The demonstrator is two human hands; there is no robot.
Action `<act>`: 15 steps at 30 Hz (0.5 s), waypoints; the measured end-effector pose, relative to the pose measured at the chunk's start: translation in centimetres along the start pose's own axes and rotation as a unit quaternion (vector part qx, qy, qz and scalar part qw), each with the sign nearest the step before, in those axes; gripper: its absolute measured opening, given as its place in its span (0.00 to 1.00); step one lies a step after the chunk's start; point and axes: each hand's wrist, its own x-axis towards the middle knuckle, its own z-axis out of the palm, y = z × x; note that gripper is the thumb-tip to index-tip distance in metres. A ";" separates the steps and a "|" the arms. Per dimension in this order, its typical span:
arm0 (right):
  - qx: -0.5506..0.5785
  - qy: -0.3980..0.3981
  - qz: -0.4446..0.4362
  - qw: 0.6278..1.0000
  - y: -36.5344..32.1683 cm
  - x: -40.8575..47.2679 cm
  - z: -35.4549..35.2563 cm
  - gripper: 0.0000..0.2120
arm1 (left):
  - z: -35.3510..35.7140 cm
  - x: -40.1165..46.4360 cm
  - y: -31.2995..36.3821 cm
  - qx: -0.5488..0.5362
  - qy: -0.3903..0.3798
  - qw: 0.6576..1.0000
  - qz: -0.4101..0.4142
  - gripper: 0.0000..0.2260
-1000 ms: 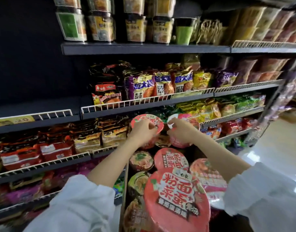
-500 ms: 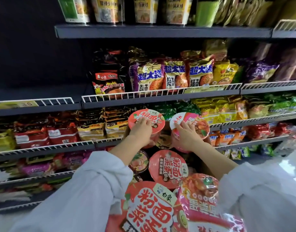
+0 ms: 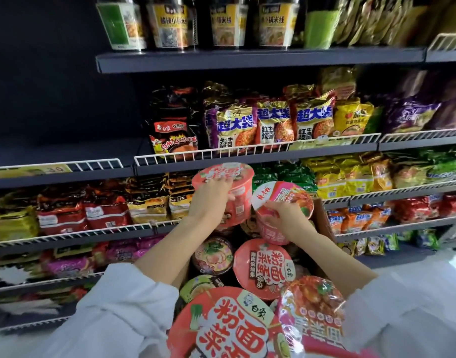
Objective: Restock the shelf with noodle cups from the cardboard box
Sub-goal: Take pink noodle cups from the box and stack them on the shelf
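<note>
The left hand point(image 3: 213, 195) grips a round pink-red noodle cup with a foil lid point(image 3: 228, 192) from above, fingers curled over the lid rim. The right hand point(image 3: 283, 215) grips a second pink noodle cup with a white and red lid point(image 3: 281, 200), tilted, with fingers around its lower wall. Both cups are lifted above the brown cardboard box point(image 3: 322, 218), at about 12 o'clock from the box centre, and they are just beside each other.

I judge the task is far from its end. The box holds many cups: a pink lidded cup point(image 3: 264, 270) in the middle, a dark cup with pink print point(image 3: 212, 257) at its 9 o'clock, and more at 6 o'clock, close to the camera. No cup of this kind is seen on the shelves yet; where they should go I cannot tell.

For moving, the white wire shelf rail point(image 3: 247, 152) lies at 12 o'clock just above the left cup, and the grey top shelf edge point(image 3: 260, 60) is higher, well apart. The shelves are crowded with noodle packets point(image 3: 273, 122); open room shows only at 10 o'clock, on the dark left shelf.
</note>
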 end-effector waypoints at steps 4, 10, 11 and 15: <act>0.014 0.051 0.109 0.993 0.6 -0.7 -1.2 0.28 | -2.4 0.8 1.9 0.000 0.044 0.998 0.048 0.21; 0.471 0.040 0.344 0.811 2.5 -1.6 -1.8 0.36 | -0.6 1.7 6.7 0.004 -0.004 0.991 0.134 0.22; 0.514 0.042 0.337 0.788 2.7 -1.8 -2.0 0.26 | -0.3 1.9 7.1 -0.003 -0.017 0.990 0.139 0.22; 0.566 0.063 0.328 0.754 3.6 -2.6 -3.1 0.11 | 1.3 2.3 7.5 -0.074 -0.032 0.987 0.141 0.29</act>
